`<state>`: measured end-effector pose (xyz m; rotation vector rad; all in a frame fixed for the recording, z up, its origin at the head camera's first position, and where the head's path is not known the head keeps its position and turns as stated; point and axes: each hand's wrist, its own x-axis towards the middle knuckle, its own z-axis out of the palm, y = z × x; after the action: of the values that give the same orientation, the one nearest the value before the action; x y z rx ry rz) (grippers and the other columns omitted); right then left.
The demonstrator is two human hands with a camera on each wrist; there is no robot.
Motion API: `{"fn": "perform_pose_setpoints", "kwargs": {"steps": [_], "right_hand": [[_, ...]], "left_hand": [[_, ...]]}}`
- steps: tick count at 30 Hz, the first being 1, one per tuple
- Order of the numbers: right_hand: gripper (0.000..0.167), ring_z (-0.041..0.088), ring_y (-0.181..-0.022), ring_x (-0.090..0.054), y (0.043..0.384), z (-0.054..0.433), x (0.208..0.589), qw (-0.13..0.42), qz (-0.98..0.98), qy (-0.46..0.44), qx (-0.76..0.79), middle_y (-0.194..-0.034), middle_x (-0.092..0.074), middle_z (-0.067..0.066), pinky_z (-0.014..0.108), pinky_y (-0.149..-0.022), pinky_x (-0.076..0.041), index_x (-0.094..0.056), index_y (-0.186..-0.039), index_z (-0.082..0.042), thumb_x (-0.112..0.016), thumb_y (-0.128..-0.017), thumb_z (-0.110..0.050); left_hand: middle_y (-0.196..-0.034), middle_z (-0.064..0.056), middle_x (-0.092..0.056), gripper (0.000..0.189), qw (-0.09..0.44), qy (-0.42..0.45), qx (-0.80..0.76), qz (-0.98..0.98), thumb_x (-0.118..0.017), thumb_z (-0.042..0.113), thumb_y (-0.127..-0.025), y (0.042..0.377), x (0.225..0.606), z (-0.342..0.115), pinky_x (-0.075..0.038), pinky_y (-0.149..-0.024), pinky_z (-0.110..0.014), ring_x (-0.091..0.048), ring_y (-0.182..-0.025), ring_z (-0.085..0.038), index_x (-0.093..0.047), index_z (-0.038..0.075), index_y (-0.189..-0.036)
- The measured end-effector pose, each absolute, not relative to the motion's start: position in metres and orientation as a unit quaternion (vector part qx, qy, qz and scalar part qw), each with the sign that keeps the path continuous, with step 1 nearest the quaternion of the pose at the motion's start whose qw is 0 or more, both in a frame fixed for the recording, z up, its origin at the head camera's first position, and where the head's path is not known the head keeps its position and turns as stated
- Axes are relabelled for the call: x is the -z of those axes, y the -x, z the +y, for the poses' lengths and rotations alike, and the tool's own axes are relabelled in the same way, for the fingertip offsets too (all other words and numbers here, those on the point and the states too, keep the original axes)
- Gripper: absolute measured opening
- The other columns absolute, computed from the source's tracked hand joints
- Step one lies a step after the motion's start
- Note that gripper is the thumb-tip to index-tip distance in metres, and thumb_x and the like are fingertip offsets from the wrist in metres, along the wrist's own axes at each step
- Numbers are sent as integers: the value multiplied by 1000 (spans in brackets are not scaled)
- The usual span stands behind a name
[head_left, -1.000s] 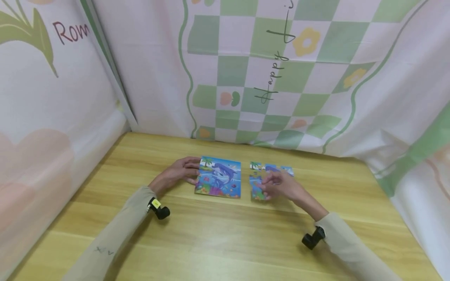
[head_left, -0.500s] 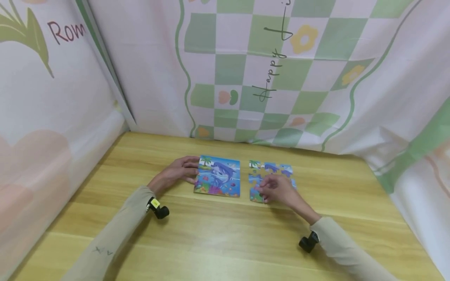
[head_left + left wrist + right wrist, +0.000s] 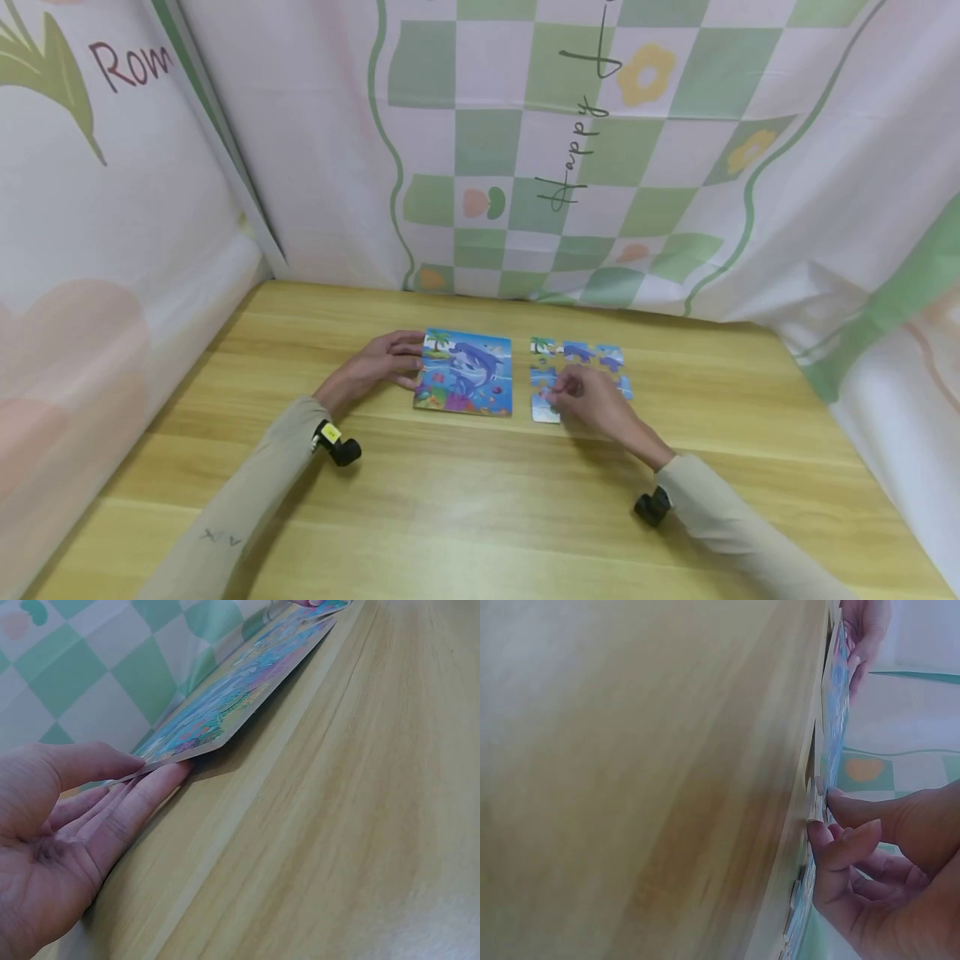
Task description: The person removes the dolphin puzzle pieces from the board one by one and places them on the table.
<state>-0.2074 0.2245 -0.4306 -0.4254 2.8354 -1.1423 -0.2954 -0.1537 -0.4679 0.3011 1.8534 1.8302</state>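
Observation:
A square dolphin picture board (image 3: 465, 375) lies in the middle of the wooden table. My left hand (image 3: 372, 365) pinches its left edge; in the left wrist view the thumb lies on top and fingers are beneath the board (image 3: 225, 705), whose near edge stands off the table. To the right are several jigsaw pieces (image 3: 579, 352) with the same dolphin and palm picture, small gaps between them. Over their lower part my right hand (image 3: 596, 400) pinches the lower-left puzzle piece (image 3: 543, 410), which looks pale with glare. That hand hides some of the pieces.
The wooden table (image 3: 450, 517) stretches toward me in front of both hands. Behind it hangs a checked green-and-white curtain (image 3: 517, 142), and another printed curtain (image 3: 75, 250) closes the left side. Black wrist cameras (image 3: 345, 452) sit on both sleeves.
My right hand has shifted a little and uncovered more of the upper right pieces. The lower-left piece has turned from coloured to pale. My left hand stays at the board.

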Motion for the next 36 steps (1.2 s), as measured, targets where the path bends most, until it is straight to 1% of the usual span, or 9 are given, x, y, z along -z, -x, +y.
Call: {"fn": "perform_pose_setpoints", "kwargs": {"steps": [5, 9, 14, 20, 25, 30, 32, 36], "right_hand": [[9, 16, -77, -64, 206, 224, 430, 15, 923, 144, 357, -87, -72, 7, 21, -67, -58, -69, -97, -2, -77, -93, -7], [11, 15, -77, -64, 205, 223, 430, 12, 928, 148, 343, -87, -72, 6, 22, -68, -58, -71, -97, -3, -78, -93, -9], [15, 14, -79, -64, 205, 221, 429, 13, 933, 152, 326, -88, -72, 3, 24, -70, -59, -72, -99, -4, -80, -92, -15], [14, 15, -82, -65, 205, 219, 428, 16, 933, 158, 323, -89, -72, 3, 27, -76, -61, -73, -99, -4, -80, -92, -14], [9, 14, -81, -64, 208, 217, 425, 27, 932, 157, 324, -89, -72, 2, 27, -75, -60, -73, -100, -5, -78, -94, -11], [9, 16, -81, -68, 216, 206, 417, 42, 926, 167, 336, -93, -73, 6, 26, -68, -62, -72, -104, -4, -74, -97, -9], [9, 17, -81, -68, 220, 198, 413, 48, 923, 174, 341, -94, -73, 7, 28, -65, -62, -71, -104, -3, -73, -98, -9], [7, 19, -86, -68, 225, 183, 406, 54, 918, 196, 340, -93, -72, 5, 32, -72, -62, -70, -101, -4, -72, -99, -10]], "left_hand": [[-155, -31, -42, 68, 258, -111, -679, 679, -62, -6, -100, 296, 467, -154, -67, -88, -38, -69, -106, -22, -32, 1, -161], [-155, -31, -42, 68, 257, -114, -676, 681, -61, -5, -100, 295, 468, -154, -67, -88, -38, -68, -107, -22, -32, 1, -161], [-156, -30, -42, 68, 256, -115, -672, 685, -62, -3, -100, 295, 467, -154, -67, -88, -38, -67, -111, -24, -31, 1, -161], [-157, -29, -42, 69, 254, -112, -671, 688, -63, -2, -100, 295, 468, -154, -67, -89, -38, -67, -113, -28, -31, 2, -161], [-158, -27, -42, 67, 255, -114, -669, 688, -63, -1, -101, 295, 469, -153, -67, -90, -40, -67, -115, -31, -32, 3, -161], [-157, -28, -41, 68, 254, -113, -672, 686, -62, -3, -100, 294, 467, -153, -67, -90, -39, -67, -113, -29, -32, 2, -161], [-157, -29, -40, 68, 254, -113, -673, 686, -62, -4, -100, 294, 467, -154, -67, -90, -38, -67, -112, -28, -31, 1, -161], [-157, -29, -40, 68, 255, -112, -672, 686, -63, -3, -100, 294, 468, -154, -67, -89, -38, -66, -112, -28, -32, 1, -160]]}}
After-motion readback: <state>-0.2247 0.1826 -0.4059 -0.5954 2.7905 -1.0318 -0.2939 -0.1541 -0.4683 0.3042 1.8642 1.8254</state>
